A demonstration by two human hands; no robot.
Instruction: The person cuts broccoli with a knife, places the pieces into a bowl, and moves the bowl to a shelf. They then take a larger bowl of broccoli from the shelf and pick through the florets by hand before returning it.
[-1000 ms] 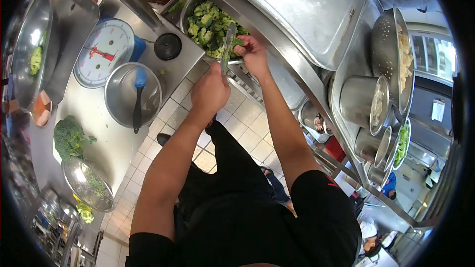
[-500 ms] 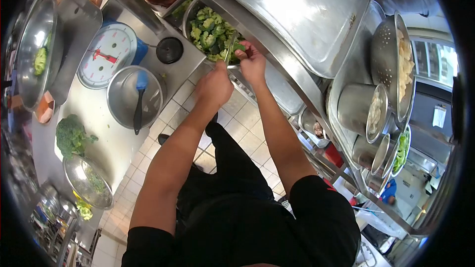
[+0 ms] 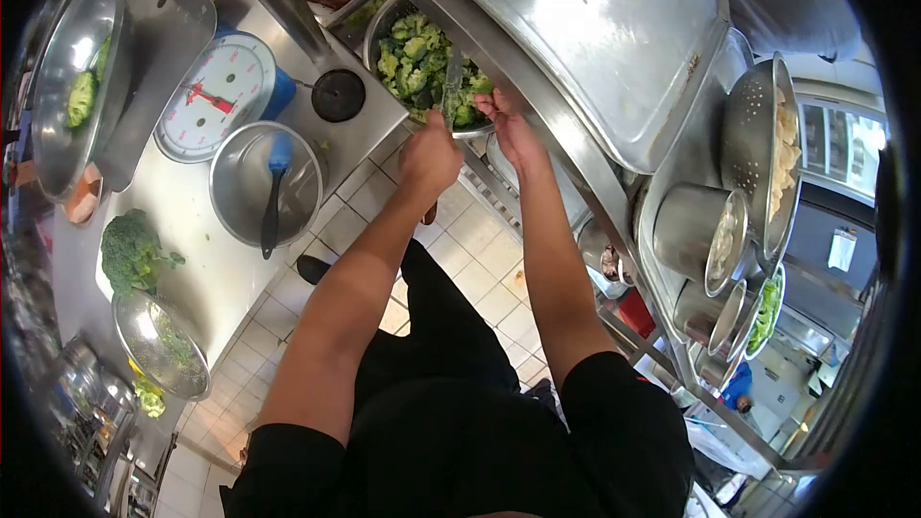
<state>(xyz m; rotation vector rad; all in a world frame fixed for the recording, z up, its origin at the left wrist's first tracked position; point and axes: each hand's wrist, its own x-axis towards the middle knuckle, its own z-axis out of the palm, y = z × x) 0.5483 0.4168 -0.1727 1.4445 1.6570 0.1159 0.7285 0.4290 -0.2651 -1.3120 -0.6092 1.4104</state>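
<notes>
Over the steel bowl (image 3: 368,46) of cut broccoli (image 3: 413,53), both hands meet at the near rim.
The left hand (image 3: 429,158) is closed around the handle of a knife (image 3: 451,86), its blade reaching up over the florets. The right hand (image 3: 508,120) rests just beside it at the bowl's edge, fingers curled among the pieces; whether it grips one cannot be told. A scale (image 3: 216,86) and a whole broccoli head (image 3: 129,249) sit on the counter to the left.

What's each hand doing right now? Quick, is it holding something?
Left hand: closed around the knife.
Right hand: at the cut broccoli; cannot tell if it grips any.
</notes>
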